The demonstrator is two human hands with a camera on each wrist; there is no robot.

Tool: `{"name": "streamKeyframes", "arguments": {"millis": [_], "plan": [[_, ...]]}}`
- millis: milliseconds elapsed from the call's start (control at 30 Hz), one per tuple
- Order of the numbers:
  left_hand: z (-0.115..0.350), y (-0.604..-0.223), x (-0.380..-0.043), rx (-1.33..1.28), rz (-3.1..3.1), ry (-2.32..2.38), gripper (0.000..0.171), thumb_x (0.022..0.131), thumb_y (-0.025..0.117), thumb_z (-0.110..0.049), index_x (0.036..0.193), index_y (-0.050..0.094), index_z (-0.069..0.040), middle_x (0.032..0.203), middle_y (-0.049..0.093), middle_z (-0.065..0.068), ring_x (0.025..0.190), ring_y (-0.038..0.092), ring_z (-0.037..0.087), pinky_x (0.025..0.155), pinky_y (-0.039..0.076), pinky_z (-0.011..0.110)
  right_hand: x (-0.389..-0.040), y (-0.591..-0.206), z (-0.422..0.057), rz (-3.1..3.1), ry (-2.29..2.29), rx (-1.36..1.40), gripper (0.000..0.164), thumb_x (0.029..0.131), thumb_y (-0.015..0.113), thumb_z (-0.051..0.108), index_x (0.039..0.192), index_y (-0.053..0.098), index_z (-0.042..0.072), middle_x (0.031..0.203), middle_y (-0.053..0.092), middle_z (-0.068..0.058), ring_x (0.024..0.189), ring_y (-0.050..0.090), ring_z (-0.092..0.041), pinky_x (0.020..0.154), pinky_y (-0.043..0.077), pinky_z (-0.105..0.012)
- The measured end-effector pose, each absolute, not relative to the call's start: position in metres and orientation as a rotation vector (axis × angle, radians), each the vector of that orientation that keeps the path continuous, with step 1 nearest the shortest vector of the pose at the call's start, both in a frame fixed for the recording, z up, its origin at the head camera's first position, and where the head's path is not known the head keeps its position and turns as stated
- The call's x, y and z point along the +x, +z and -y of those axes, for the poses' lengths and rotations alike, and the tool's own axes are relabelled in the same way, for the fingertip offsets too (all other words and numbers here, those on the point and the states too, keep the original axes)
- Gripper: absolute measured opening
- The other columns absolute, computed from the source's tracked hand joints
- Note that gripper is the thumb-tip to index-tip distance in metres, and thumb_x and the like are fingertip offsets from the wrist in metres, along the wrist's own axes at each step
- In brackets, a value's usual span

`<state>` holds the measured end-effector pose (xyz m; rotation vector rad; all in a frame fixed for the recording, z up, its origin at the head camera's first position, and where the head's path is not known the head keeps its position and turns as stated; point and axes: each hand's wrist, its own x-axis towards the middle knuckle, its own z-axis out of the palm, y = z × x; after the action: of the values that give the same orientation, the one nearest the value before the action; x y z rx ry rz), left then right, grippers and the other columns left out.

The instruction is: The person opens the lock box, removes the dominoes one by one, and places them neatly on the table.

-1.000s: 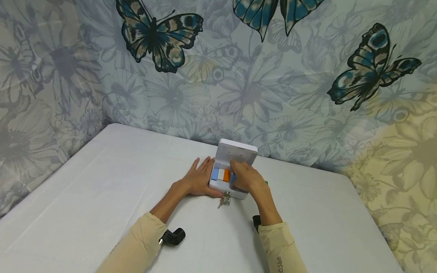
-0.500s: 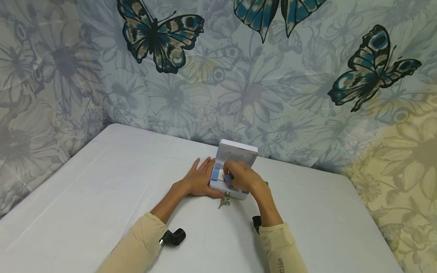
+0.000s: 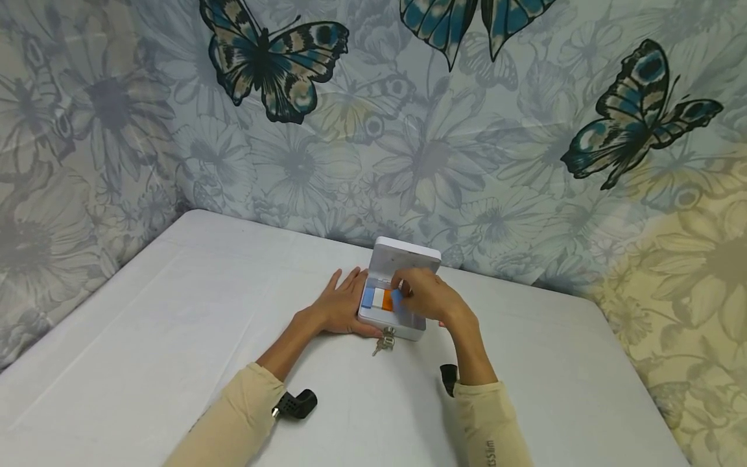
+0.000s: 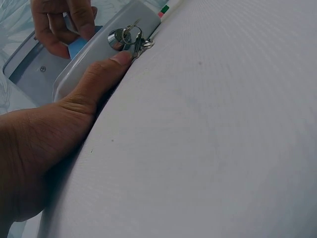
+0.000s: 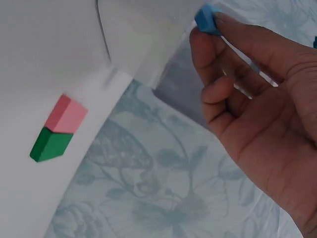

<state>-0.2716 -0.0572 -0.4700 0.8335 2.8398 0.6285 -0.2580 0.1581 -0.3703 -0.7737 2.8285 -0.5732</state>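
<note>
A small white lidded box (image 3: 397,332) stands on the table with its lid (image 3: 403,259) raised. My left hand (image 3: 338,308) lies along its left side, fingers spread and straight, the thumb along the front wall. Keys (image 3: 383,342) on a ring hang from the lock at the front. Over the box, my right hand (image 3: 432,293) pinches a blue block (image 5: 208,20) between thumb and fingertips. Inside the box, white (image 3: 377,298) and orange (image 3: 388,299) blocks sit side by side, with a blue piece (image 3: 367,298) at the left.
On the white table (image 3: 204,324), to the right of the box, lie a pink block (image 5: 68,114) and a green block (image 5: 51,144) touching each other. A butterfly-patterned wall covering (image 3: 373,162) rises behind the table's far edge.
My right hand moved left over the orange block, then back to the right, uncovering it; its wrist is now farther right. The left hand and the box have stayed put.
</note>
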Motion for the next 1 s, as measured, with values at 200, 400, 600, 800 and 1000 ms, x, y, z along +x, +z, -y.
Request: {"name": "streamKeyframes", "arguments": {"millis": [200,400,600,800,1000], "plan": [[0.058,-0.472,-0.273,0.842,-2.835,0.655,0.129,0.083,0.076,-0.065,0.165,0.005,0.005,0.176,0.013,0.021,0.166,0.006,0.037,0.132,0.001,0.063,-0.258,-0.36,-0.174,-2.816,-0.661,-0.781,0.022,0.09,0.071,-0.006,0.111,0.071,0.0,0.099,0.072,-0.014,0.09,0.066,-0.023,0.078,0.058,-0.035],[0.058,-0.473,-0.273,0.85,-2.844,0.674,0.129,0.083,0.076,-0.064,0.165,0.006,0.006,0.175,0.015,0.022,0.166,0.007,0.037,0.132,0.001,0.063,-0.257,-0.35,-0.194,-2.804,-0.739,-0.779,0.022,0.09,0.072,-0.006,0.111,0.069,-0.001,0.099,0.073,-0.016,0.09,0.068,-0.026,0.077,0.057,-0.034],[0.057,-0.473,-0.273,0.844,-2.84,0.663,0.13,0.083,0.076,-0.066,0.165,0.005,0.006,0.176,0.013,0.022,0.166,0.006,0.037,0.132,0.0,0.062,-0.254,-0.343,-0.217,-2.801,-0.77,-0.72,0.023,0.092,0.071,-0.002,0.114,0.067,-0.002,0.1,0.072,-0.017,0.087,0.069,-0.025,0.078,0.056,-0.034],[0.058,-0.473,-0.272,0.822,-2.839,0.652,0.132,0.082,0.077,-0.068,0.166,0.004,0.004,0.176,0.012,0.02,0.166,0.004,0.035,0.132,-0.001,0.061,-0.252,-0.34,-0.24,-2.797,-0.71,-0.588,0.025,0.092,0.071,0.001,0.117,0.065,-0.001,0.101,0.072,-0.017,0.088,0.069,-0.025,0.077,0.055,-0.035],[0.057,-0.472,-0.272,0.82,-2.843,0.653,0.133,0.081,0.077,-0.069,0.166,0.005,0.002,0.176,0.013,0.018,0.166,0.005,0.034,0.133,0.0,0.061,-0.25,-0.343,-0.261,-2.784,-0.634,-0.473,0.026,0.088,0.072,-0.004,0.113,0.064,-0.006,0.096,0.071,-0.019,0.082,0.066,-0.023,0.074,0.052,-0.035]]}}
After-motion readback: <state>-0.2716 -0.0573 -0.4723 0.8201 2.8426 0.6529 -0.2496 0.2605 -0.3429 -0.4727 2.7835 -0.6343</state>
